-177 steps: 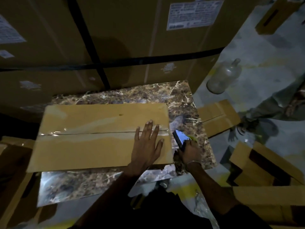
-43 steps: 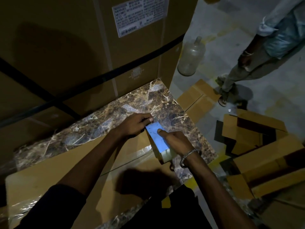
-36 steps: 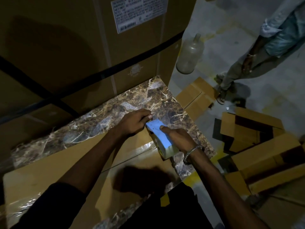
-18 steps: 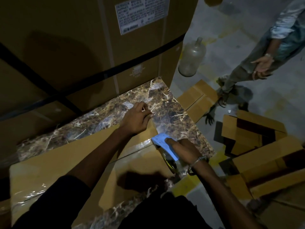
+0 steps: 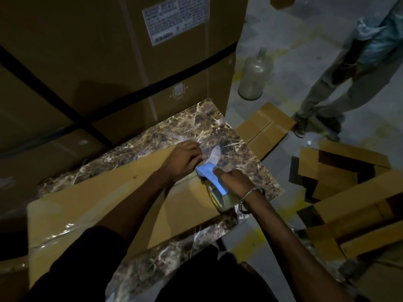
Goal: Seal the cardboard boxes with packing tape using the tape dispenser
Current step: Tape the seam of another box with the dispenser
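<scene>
A flattened cardboard box (image 5: 87,205) lies on a brown marble-patterned tabletop (image 5: 209,129), with shiny clear tape along its middle seam. My right hand (image 5: 234,182) grips a blue tape dispenser (image 5: 210,177) with a clear tape roll (image 5: 218,199) at the box's right end. My left hand (image 5: 184,159) has its fingers curled at the box's far right corner, right by the dispenser's front; whether it pinches the tape end is not visible.
Large strapped cartons (image 5: 109,62) stand against the table's far side. On the floor to the right lie flattened boxes (image 5: 265,127) and a pile of open cardboard (image 5: 349,188). A clear glass jug (image 5: 255,79) and a standing person (image 5: 340,73) are further right.
The view turned right toward the box's end. My right hand dipped the dispenser toward the near edge half a second ago, then brought it back up beside my left hand at the box's right end.
</scene>
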The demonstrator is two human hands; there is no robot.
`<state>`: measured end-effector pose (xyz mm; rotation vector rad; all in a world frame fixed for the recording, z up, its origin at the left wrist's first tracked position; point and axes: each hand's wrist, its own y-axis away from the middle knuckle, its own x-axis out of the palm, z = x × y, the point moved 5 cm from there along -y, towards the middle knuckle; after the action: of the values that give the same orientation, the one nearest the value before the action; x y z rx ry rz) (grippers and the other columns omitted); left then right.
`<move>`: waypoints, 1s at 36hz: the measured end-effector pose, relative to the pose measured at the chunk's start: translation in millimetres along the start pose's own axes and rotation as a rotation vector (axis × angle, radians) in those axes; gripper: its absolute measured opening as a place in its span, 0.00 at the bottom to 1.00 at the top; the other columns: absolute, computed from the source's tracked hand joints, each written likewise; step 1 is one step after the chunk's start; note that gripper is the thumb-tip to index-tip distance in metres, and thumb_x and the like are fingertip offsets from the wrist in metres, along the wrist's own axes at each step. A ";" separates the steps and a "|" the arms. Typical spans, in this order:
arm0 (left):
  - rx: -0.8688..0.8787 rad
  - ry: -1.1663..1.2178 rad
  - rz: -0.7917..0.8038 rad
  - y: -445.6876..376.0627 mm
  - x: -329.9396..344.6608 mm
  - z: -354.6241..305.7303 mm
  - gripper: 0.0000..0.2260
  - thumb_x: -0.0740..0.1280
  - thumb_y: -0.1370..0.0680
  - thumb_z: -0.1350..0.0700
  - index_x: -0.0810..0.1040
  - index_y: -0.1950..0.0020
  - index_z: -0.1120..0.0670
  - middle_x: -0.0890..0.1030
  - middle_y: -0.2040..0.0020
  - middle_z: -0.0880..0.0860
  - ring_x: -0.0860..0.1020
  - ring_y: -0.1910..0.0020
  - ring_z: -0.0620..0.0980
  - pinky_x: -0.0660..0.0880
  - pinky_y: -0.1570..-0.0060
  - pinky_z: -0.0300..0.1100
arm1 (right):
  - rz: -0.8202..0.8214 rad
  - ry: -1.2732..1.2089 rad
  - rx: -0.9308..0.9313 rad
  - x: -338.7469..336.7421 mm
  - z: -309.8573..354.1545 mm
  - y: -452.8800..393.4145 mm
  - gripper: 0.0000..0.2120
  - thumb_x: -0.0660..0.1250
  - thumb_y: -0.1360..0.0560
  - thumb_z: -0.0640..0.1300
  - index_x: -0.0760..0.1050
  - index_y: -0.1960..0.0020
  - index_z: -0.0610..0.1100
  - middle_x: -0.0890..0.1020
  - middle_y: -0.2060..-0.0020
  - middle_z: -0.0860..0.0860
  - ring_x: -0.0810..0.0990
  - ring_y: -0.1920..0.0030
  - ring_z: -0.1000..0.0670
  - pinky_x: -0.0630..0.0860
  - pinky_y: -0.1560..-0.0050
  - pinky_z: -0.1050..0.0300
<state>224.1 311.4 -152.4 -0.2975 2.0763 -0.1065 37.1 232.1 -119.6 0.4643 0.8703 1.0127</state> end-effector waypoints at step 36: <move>-0.131 0.072 -0.075 51.0 55.4 -49.5 0.15 0.63 0.13 0.47 0.85 0.48 0.53 0.86 0.45 0.50 0.75 0.29 0.55 0.63 0.24 0.58 | -0.144 -0.205 0.054 21.0 -140.8 83.4 0.27 0.68 0.22 0.66 0.73 0.69 0.45 0.75 0.73 0.50 0.75 0.68 0.46 0.67 0.62 0.52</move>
<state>146.4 344.3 -184.3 -0.4580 2.1483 -0.0267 -116.1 283.6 -153.1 0.5338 0.7380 0.7961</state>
